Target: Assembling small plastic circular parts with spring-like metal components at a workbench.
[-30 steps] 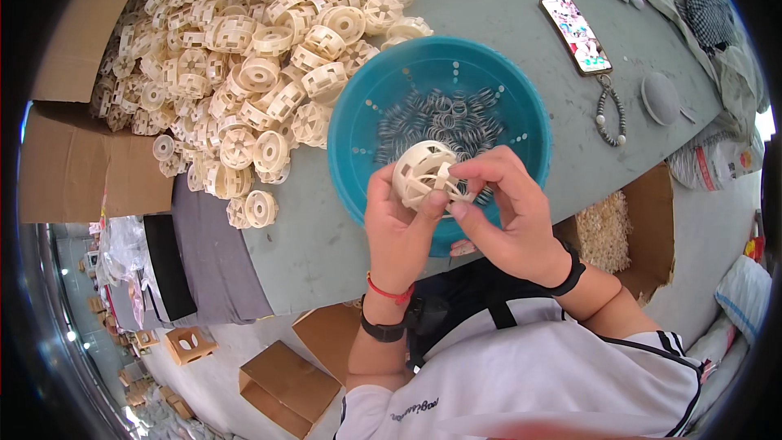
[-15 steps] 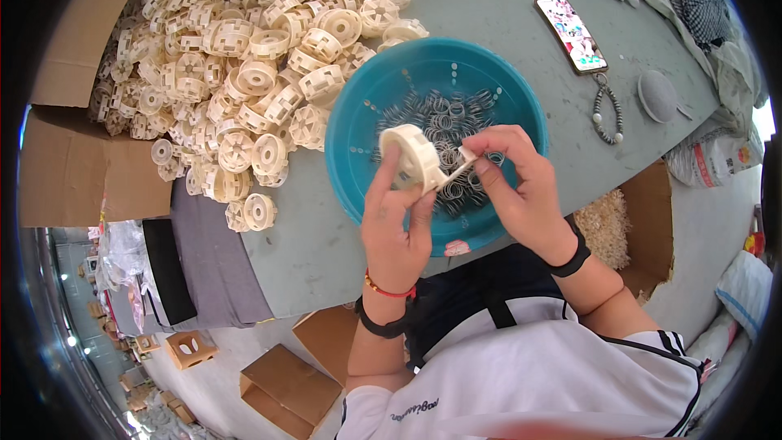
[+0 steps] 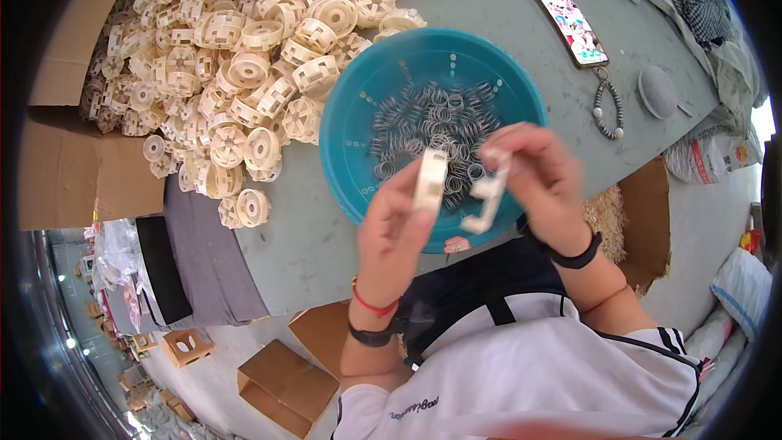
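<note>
My left hand (image 3: pixel 389 236) grips a cream round plastic housing (image 3: pixel 431 181), turned edge-on, between thumb and fingers. In my right hand (image 3: pixel 544 183) is a cream hooked plastic strip (image 3: pixel 492 190), pinched at its upper end and blurred by motion. A gap separates the two parts. Both are held above the near half of a teal plastic basin (image 3: pixel 346 90), in which lie many small coiled metal springs (image 3: pixel 440 122).
A large heap of similar cream housings (image 3: pixel 244 69) covers the table's left. To the right lie a lit phone (image 3: pixel 572 28) with a beaded strap (image 3: pixel 607 110) and a grey rounded object (image 3: pixel 656 93). Right of me stands a carton (image 3: pixel 649 220) holding small cream pieces.
The hooked strip, touching the round housing before, is now apart from it. My left hand has turned the housing edge-on; my right hand has swung the strip upright.
</note>
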Demonstrator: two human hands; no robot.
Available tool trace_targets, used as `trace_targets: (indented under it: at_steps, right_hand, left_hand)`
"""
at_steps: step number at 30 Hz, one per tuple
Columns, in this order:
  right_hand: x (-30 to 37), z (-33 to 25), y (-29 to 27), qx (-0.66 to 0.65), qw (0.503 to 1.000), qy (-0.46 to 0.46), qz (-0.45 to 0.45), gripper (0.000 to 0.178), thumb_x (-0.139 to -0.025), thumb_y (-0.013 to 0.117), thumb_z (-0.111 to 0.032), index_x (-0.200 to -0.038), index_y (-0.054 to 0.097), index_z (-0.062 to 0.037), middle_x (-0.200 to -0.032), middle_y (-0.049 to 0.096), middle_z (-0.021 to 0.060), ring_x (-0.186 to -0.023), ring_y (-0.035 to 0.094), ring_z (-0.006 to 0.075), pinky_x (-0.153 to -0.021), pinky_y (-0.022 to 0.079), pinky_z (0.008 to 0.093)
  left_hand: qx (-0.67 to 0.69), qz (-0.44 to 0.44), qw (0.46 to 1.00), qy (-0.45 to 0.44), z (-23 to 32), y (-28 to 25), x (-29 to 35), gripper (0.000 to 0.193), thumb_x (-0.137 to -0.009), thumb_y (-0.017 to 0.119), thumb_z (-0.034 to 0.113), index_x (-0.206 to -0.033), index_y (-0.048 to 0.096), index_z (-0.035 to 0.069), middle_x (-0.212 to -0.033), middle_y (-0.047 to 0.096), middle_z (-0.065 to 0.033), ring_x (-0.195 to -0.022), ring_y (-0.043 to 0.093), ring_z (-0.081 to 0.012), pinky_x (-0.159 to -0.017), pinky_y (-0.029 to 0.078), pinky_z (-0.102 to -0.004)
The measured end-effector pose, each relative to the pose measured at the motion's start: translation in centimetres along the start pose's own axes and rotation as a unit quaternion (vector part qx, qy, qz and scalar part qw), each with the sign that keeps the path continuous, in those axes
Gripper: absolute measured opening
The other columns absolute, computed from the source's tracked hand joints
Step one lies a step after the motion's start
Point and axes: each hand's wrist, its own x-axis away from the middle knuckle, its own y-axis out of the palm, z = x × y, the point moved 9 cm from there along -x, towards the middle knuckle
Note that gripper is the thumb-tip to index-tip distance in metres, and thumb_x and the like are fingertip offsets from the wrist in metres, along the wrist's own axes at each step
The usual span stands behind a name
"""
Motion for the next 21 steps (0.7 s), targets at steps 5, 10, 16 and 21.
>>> trace_targets:
  at_steps: [5,10,16,21]
  right_hand:
    - [3.5,0.1,-15.0,0.101,0.962,-0.013,0.253,0.022,-0.084,0.042,-0.002,-0.102,0.055,-0.0002,-0.090,0.061,0.0071,-0.085,0.056,0.0120,-0.077,0.044,0.0246]
    - [14.3,2.1,-29.8,0.209,0.883,0.062,0.416,0.022,-0.084,0.043,-0.004,-0.102,0.054,0.0006,-0.097,0.059,0.0079,-0.084,0.056,0.0120,-0.076,0.045,0.0247]
    - [23.1,5.9,-38.0,0.388,0.782,0.160,0.462,0.030,-0.088,0.046,-0.009,-0.115,0.049,0.0038,-0.111,0.054,0.0126,-0.100,0.053,0.0196,-0.088,0.042,0.0300]
    - [12.0,2.2,-26.4,0.376,0.814,0.010,0.442,0.033,-0.089,0.047,-0.009,-0.118,0.042,0.0056,-0.118,0.050,0.0125,-0.109,0.047,0.0198,-0.097,0.035,0.0319]
  left_hand:
    - [0.157,0.037,0.977,-0.136,-1.9,-7.1,8.9,0.022,-0.082,0.055,0.023,-0.087,0.050,0.002,-0.115,0.053,-0.0242,-0.103,0.053,-0.0274,-0.087,0.041,-0.0378]
    - [0.122,0.266,0.886,-0.358,-8.9,-16.8,26.9,0.019,-0.081,0.054,0.020,-0.085,0.048,0.003,-0.096,0.057,-0.0159,-0.092,0.055,-0.0217,-0.082,0.044,-0.0360]
    - [-0.179,0.253,0.689,-0.655,-11.1,-18.5,35.6,0.029,-0.087,0.051,0.023,-0.108,0.052,0.003,-0.098,0.058,-0.0063,-0.091,0.057,-0.0199,-0.075,0.048,-0.0337]
    - [-0.267,0.208,0.895,-0.290,-1.2,-17.1,15.5,0.022,-0.089,0.053,0.017,-0.105,0.055,0.001,-0.093,0.062,-0.0084,-0.083,0.059,-0.0164,-0.074,0.046,-0.0267]
